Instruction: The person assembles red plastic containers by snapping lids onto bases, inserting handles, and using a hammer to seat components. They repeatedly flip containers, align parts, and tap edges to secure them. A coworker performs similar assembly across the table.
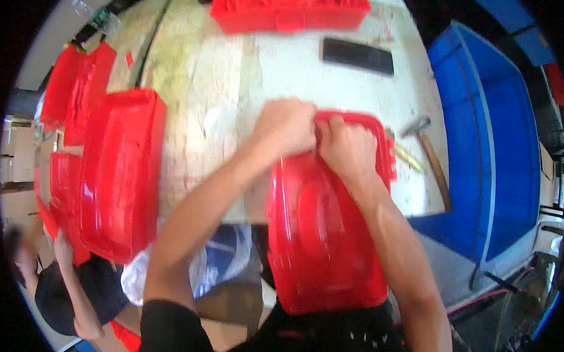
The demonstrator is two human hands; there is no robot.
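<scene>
Both grips pinch the far rim of the glossy red rectangular plastic tub [323,234]: my left hand [286,127] and right hand [349,147] are clenched side by side, touching. I see a wooden-handled hammer [435,162] lying just right of them on the worn white surface [286,69].
</scene>
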